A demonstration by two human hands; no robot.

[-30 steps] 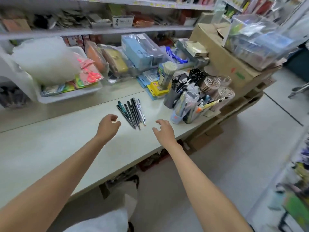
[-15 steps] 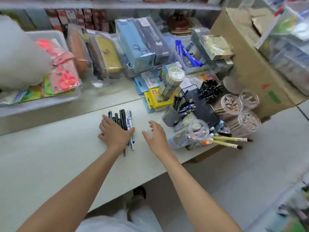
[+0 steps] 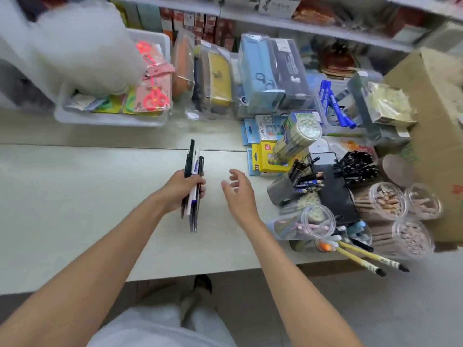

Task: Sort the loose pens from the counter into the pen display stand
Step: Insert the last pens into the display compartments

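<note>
gripping the whole bundle of dark and white plastic pens (image 3: 193, 186) in left hand (image 3: 181, 189) above white counter (image 3: 87, 196); right hand (image 3: 238, 190) slack, empty. black pen display stand (image 3: 333, 194) still waiting, nothing sorted yet.

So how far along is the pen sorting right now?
Done: the loose black and white pens are off the pale counter, none seen lying on it. In hand: the left hand grips them as one bundle, the right hand open beside it. Left: the whole bundle has yet to go into the black pen display stand on the right.
</note>
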